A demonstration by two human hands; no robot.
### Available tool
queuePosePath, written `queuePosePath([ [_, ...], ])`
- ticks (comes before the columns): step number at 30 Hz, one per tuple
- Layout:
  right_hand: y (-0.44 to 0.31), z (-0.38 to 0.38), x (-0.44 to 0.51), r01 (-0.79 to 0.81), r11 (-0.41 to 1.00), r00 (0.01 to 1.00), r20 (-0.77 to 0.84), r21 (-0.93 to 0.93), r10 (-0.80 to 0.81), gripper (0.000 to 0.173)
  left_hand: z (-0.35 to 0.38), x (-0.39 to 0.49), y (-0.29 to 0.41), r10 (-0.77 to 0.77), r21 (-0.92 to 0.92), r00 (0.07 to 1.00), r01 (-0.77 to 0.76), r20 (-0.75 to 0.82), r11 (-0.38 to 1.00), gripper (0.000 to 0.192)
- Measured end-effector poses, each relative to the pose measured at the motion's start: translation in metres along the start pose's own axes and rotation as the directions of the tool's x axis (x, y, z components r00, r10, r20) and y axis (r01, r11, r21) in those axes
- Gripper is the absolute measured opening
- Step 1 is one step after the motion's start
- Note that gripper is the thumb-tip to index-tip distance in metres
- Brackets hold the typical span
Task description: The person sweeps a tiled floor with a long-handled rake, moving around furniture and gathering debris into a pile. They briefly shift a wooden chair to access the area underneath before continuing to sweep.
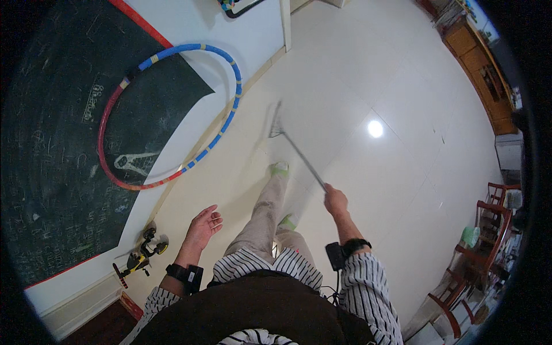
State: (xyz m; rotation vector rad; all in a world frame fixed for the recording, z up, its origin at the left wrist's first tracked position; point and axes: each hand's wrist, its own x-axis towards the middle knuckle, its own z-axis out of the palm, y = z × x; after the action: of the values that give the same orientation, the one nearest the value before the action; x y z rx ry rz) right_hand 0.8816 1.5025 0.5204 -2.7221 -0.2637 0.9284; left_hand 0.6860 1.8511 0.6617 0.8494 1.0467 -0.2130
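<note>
My right hand grips the upper end of a thin grey pole. The pole slants away over the pale tiled floor to a narrow, blurred head. That head looks like a wire-framed mop or squeegee, but the blur hides its exact kind. My left hand hangs in the air with nothing in it, its fingers loosely curled and apart. Beyond it, a hula hoop with red and blue bands is upright by the wall, in front of a chalkboard.
A small black-and-yellow ride-on toy stands against the wall at lower left. Wooden chairs line the right side, with a wooden cabinet farther up. A lamp's reflection shines on the floor tiles.
</note>
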Motion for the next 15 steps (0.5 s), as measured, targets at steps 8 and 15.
queuePosePath([
  [8, -0.093, -0.034, 0.038, 0.126, 0.992, 0.99, 0.065, -0.017, -0.125, 0.033, -0.001, -0.016, 0.047, 0.02, -0.023, 0.998, -0.022, -0.062, 1.0, 0.032],
  [15, 0.027, -0.065, -0.037, -0.383, 0.922, 0.923, 0.023, -0.056, 0.385, 0.034, -0.032, 0.01, 0.084, 0.008, -0.104, 0.997, -0.015, -0.071, 0.994, 0.031],
])
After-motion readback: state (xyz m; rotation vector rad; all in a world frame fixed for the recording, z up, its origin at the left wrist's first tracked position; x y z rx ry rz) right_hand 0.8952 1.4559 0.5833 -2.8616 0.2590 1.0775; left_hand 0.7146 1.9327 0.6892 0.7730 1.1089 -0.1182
